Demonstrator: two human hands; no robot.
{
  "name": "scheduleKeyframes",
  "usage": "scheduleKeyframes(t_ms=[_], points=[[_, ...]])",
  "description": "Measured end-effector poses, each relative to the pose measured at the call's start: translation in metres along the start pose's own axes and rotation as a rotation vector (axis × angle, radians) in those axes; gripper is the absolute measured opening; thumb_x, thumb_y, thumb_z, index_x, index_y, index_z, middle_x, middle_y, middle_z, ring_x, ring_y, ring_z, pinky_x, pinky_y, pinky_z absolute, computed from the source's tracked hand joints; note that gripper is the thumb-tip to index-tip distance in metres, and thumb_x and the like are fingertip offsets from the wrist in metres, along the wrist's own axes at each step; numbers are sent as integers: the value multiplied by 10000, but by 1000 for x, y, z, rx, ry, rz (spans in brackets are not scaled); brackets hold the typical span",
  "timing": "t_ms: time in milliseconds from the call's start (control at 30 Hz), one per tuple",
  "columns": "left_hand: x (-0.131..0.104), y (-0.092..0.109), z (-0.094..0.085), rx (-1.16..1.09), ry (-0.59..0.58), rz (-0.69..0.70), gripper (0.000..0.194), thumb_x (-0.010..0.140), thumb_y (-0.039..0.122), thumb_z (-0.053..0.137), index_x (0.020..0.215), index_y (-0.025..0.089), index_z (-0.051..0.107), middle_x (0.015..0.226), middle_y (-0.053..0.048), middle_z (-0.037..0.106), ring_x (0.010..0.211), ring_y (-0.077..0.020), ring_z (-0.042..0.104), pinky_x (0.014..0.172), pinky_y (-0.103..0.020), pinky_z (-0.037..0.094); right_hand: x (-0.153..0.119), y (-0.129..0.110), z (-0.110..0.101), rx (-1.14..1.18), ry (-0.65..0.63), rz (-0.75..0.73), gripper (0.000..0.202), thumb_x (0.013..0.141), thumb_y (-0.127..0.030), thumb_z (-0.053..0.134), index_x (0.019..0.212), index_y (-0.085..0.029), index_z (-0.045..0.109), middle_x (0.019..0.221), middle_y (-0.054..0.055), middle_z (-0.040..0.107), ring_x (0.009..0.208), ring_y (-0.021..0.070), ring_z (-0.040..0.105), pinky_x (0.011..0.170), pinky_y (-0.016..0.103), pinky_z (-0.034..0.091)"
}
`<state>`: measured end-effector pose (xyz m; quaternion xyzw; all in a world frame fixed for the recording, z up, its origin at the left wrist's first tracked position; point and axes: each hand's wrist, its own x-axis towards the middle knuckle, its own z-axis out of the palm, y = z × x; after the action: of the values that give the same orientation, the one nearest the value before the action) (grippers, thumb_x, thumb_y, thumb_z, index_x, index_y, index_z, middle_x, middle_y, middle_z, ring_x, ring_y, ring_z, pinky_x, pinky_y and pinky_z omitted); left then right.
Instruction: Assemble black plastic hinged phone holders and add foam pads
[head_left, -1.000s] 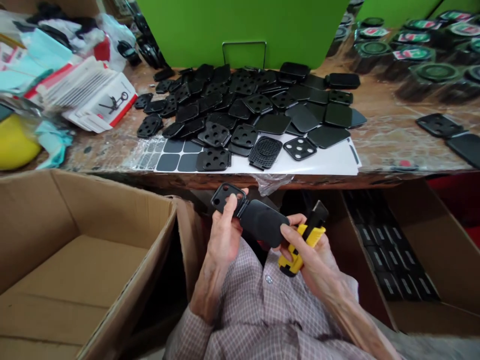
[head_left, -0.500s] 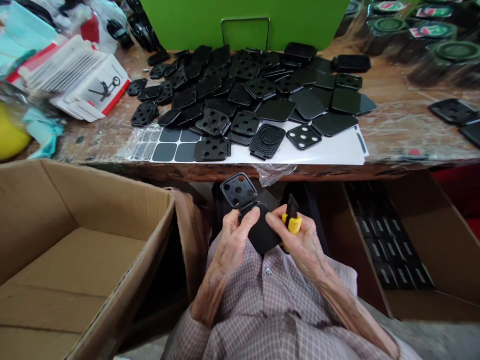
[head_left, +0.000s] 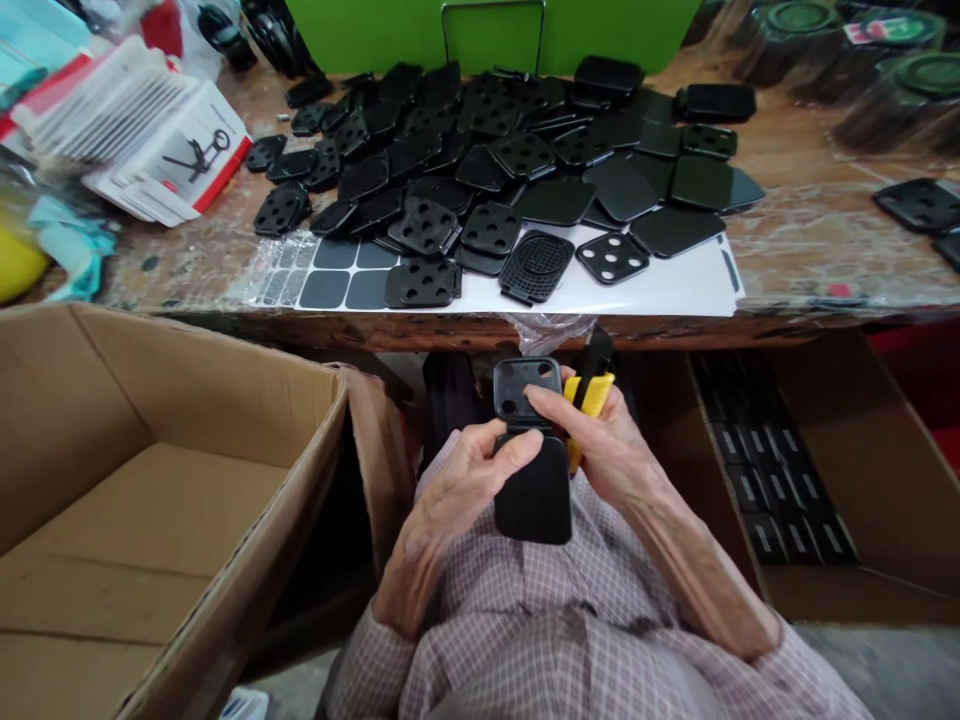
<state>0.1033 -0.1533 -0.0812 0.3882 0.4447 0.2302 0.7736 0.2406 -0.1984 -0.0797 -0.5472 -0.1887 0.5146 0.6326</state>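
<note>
A black hinged plastic piece (head_left: pixel 533 490) is spread open above my lap, its solid panel toward me and its panel with round holes toward the bench. My left hand (head_left: pixel 469 470) pinches it at the left near the hinge, thumb on top. With my right hand (head_left: pixel 600 430) I grip a yellow and black cutter (head_left: pixel 589 395), its black end pointing up; that thumb lies on the holed panel. On the bench, many similar black pieces (head_left: pixel 555 200) lie heaped over a white sheet (head_left: pixel 675 290) with dark rounded squares at its left.
A wide cardboard box (head_left: pixel 172 500) stands open at the left. At the right, another box (head_left: pixel 870 480) holds rows of black items. The bench edge (head_left: pixel 450 330) runs beyond my hands. Printed cards (head_left: pixel 187 150), a green panel (head_left: pixel 570 35) and lidded containers (head_left: pixel 885 90) are at the back.
The hinged piece has turned upright and shifted right. My right thumb has moved from the solid panel onto the holed one, and the cutter has tilted. The view has shifted slightly.
</note>
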Motion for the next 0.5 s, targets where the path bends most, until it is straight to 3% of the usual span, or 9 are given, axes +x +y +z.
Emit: scheduleKeyframes(t_ms=[67, 167, 233, 300, 400, 467, 500], points=[[-9, 1, 5, 120, -76, 29, 218, 711, 333, 780, 859, 209, 678, 796, -29, 689, 672, -154, 610, 623, -274, 473, 0, 1, 6, 55, 107, -72, 203, 737, -354, 779, 778, -197, 657, 711, -27, 614, 606, 105, 545, 554, 221, 458], [-20, -1, 16, 308, 68, 211, 380, 673, 266, 812, 1003, 263, 623, 924, -8, 692, 827, -180, 627, 735, -282, 484, -3, 4, 15, 113, 250, -134, 210, 737, -346, 778, 734, -206, 621, 653, -47, 578, 568, 102, 528, 549, 228, 469], [-23, -3, 20, 353, 162, 287, 311, 707, 280, 787, 973, 267, 626, 889, -3, 691, 793, -175, 617, 707, -271, 472, -6, 4, 20, 164, 271, -122, 213, 724, -324, 787, 723, -208, 609, 651, -54, 565, 575, 96, 527, 565, 224, 472], [-21, -6, 21, 354, 237, 334, 116, 791, 328, 711, 850, 253, 645, 751, 10, 659, 666, -150, 569, 608, -254, 428, -8, 4, 24, 224, 278, -112, 209, 708, -306, 794, 735, -203, 615, 674, -53, 571, 599, 92, 533, 579, 218, 468], [-18, -8, 19, 378, 304, 372, 227, 888, 385, 578, 725, 238, 638, 619, 20, 582, 560, -131, 488, 527, -253, 358, -9, 5, 28, 270, 310, -111, 236, 685, -310, 802, 746, -194, 605, 677, -54, 560, 584, 82, 512, 550, 208, 448], [-18, -9, 20, 413, 301, 382, 136, 804, 373, 691, 848, 249, 659, 732, 14, 644, 651, -149, 553, 589, -254, 400, -9, 4, 29, 254, 330, -106, 265, 678, -317, 803, 739, -193, 577, 656, -58, 535, 567, 81, 499, 532, 206, 444], [-19, -10, 20, 428, 297, 380, 237, 738, 355, 759, 928, 257, 658, 808, 6, 673, 712, -165, 585, 635, -261, 424, -9, 3, 28, 242, 338, -104, 280, 673, -318, 804, 730, -193, 560, 648, -59, 522, 564, 81, 497, 529, 205, 448]])
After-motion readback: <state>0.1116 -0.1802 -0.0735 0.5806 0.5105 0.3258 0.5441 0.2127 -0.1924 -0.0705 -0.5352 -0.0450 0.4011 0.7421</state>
